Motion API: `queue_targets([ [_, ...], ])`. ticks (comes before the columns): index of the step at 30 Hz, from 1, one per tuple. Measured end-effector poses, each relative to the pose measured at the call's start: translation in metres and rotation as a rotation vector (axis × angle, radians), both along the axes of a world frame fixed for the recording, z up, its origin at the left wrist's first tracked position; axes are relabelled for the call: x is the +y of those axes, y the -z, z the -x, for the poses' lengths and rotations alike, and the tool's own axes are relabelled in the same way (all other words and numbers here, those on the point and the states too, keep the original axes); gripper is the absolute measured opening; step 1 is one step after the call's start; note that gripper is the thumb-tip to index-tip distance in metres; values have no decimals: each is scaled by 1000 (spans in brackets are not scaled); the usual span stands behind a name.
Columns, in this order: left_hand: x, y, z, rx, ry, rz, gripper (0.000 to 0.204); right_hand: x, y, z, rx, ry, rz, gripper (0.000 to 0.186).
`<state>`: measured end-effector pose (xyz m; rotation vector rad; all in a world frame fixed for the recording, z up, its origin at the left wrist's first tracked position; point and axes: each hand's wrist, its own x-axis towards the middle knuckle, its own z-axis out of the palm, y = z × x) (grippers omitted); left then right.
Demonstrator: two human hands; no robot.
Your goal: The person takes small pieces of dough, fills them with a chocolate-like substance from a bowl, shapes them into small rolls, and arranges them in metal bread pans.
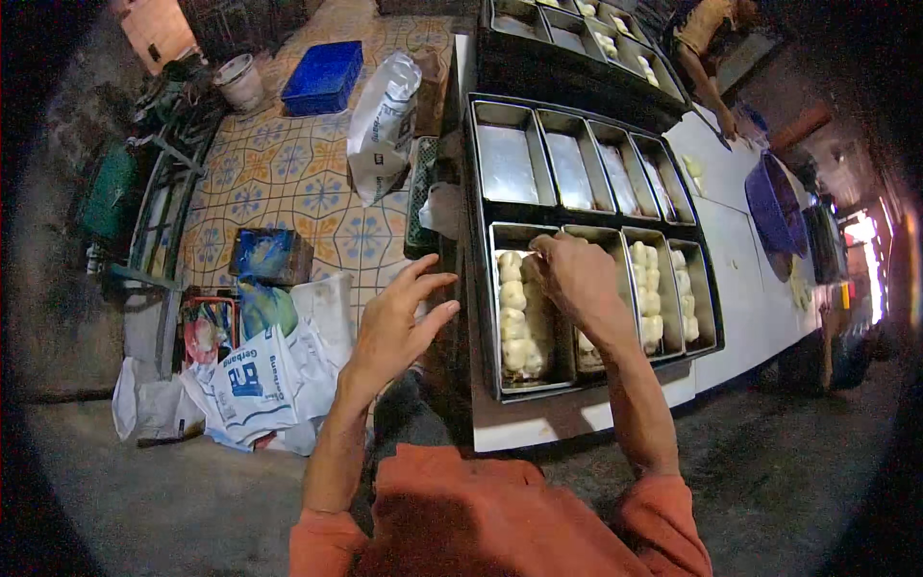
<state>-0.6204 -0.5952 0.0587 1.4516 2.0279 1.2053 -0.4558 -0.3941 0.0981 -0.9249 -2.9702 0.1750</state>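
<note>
My right hand [579, 279] reaches into the near left loaf pan [548, 351] of a black-framed pan set. Its fingers are curled and pressed together by the far end of a row of pale dough balls [514, 322]; whatever they hold is hidden. More dough balls [646, 293] lie in rows in the other near pans, partly covered by my right hand and forearm. My left hand [399, 317] hovers left of the pan set, fingers apart, holding nothing. The far row of this set has bare metal pans [505, 154].
Another pan set [577, 43] with dough stands beyond. On the white table [716, 231] to the right is a purple basin [777, 204]; a co-worker's arm [707, 87] reaches in there. Left are a white sack [385, 125], blue crates [323, 77] and plastic bags [255, 385].
</note>
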Motion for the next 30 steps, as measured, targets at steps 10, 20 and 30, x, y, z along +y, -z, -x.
queue_targets([
  [10,30,6,82,-323,164,59,34,-19,10,27,-95,107,-33,21],
  [20,54,12,127,-395,326,134,35,-32,-13,16,181,535,458,26],
  [30,109,-20,63,-107,607,-215,61,-62,-5,-30,1131,742,991,39],
])
